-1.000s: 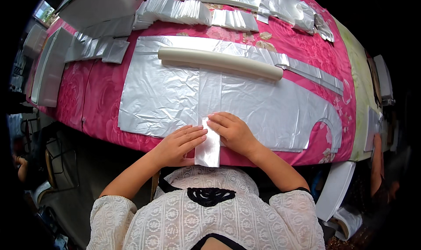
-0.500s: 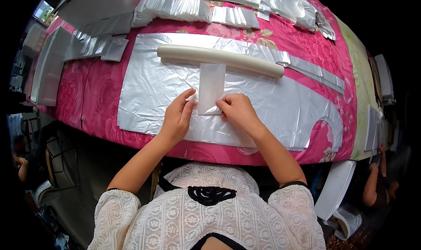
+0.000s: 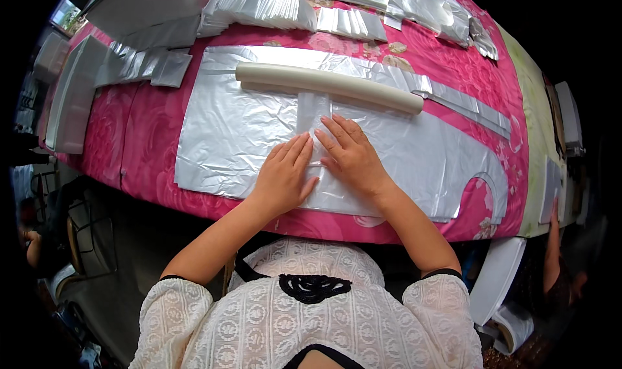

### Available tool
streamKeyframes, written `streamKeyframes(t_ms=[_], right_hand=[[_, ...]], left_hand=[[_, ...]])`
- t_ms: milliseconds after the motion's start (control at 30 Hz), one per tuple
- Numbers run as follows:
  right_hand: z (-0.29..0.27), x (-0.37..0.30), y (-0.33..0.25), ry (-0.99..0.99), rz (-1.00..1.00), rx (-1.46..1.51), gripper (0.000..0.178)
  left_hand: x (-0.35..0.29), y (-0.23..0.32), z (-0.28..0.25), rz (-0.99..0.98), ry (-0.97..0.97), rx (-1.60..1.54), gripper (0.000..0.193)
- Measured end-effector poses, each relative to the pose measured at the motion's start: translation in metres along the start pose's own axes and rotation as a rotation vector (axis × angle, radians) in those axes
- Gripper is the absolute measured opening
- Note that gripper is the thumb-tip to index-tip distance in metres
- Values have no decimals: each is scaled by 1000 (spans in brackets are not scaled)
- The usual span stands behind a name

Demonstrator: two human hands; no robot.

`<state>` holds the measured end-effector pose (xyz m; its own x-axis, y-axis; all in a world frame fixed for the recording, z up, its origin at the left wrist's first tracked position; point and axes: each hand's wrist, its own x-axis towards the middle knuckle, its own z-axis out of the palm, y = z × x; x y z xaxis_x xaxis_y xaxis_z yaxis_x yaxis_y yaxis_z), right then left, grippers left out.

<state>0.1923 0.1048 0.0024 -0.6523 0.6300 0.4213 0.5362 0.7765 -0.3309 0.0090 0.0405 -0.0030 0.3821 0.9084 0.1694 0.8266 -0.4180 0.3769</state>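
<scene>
Both hands lie palm-down, fingers extended and together, gripping nothing. The left hand and right hand press flat on a narrow clear plastic strip that lies on the silver sheet, just below the cream roll. Forearms extend from the tabletop edge.

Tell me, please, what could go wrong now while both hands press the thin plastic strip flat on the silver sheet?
1. The silver sheet looks thin and wrinkled; the left hand and right hand pressing flat on it could drag creases into it.
2. The white strip reaches up to the cream roll; a push could nudge the roll and skew the strip.
3. The sheet's near edge lies close to the table edge, so it might slide off.
</scene>
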Motion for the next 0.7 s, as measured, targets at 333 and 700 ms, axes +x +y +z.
streamKeyframes(t_ms=[333,700], right_hand=[[-3,5,16,-142,-32,150,43],[-2,-21,-11,-64,-56,289,31]], left_hand=[[13,-13,-1,72,40,61,58],[-18,-10,-19,312,7,-130,52]])
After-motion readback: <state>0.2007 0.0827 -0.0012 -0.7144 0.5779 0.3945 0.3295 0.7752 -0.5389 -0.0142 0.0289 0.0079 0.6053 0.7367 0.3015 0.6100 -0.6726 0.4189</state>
